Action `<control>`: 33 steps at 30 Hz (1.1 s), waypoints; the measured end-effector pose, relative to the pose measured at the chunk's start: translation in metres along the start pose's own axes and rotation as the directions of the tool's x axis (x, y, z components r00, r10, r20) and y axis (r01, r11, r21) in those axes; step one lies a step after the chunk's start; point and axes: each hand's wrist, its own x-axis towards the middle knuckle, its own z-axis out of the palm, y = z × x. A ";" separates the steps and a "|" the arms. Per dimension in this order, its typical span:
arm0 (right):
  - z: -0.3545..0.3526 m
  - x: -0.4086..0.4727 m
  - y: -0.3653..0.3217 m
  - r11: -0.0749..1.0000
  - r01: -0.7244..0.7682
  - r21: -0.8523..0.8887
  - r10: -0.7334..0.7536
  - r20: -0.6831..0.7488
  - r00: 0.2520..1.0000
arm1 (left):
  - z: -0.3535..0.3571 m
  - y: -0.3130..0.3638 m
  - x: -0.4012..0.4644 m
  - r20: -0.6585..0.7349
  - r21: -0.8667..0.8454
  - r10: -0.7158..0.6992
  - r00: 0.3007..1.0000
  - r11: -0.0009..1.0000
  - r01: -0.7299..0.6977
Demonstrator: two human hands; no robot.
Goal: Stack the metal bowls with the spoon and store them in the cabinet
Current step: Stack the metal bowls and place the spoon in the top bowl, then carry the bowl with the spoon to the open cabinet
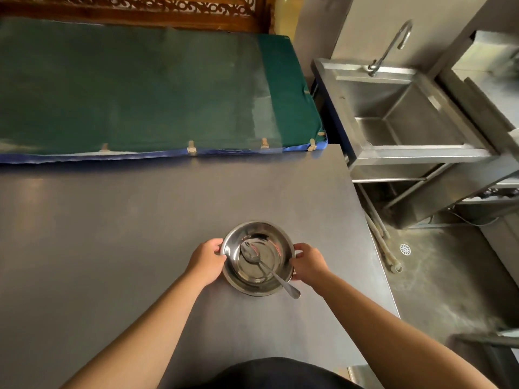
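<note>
A stack of shiny metal bowls (254,231) rests on the grey table (112,234), near its right side. A metal spoon (269,269) lies in the top bowl, its scoop at the bottom and its handle sticking out over the near right rim. My left hand (206,261) grips the left rim of the bowls. My right hand (307,262) grips the right rim. How many bowls are nested I cannot tell.
Beyond the table lies a green padded mat (140,88) with a blue edge, against a carved wooden frame. To the right stands a steel sink (407,116) with a curved tap (390,46). The concrete floor with a drain (405,249) drops off past the table's right edge.
</note>
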 end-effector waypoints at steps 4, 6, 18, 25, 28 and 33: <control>-0.012 -0.025 -0.014 0.993 0.053 0.101 -0.040 -0.123 0.992 | -0.019 0.036 0.000 0.055 -0.114 0.114 0.992 0.988 -0.107; -0.023 -0.039 -0.022 0.983 0.091 0.161 -0.060 -0.185 0.981 | -0.027 0.058 0.000 0.106 -0.234 0.139 0.985 0.966 -0.112; -0.138 -0.172 -0.024 0.867 0.316 0.386 -0.091 -0.501 0.861 | -0.019 0.211 -0.070 0.430 -0.410 0.456 0.779 0.868 -0.281; -0.202 -0.259 0.039 0.782 0.433 0.449 -0.062 -0.634 0.771 | 0.040 0.275 -0.161 0.520 -0.392 0.543 0.659 0.838 -0.381; -0.230 -0.310 0.092 0.733 0.501 0.460 -0.050 -0.698 0.714 | 0.084 0.290 -0.219 0.576 -0.370 0.547 0.607 0.837 -0.403; -0.265 -0.393 0.185 0.668 0.573 0.475 0.022 -0.782 0.623 | 0.165 0.297 -0.313 0.659 -0.364 0.547 0.516 0.833 -0.417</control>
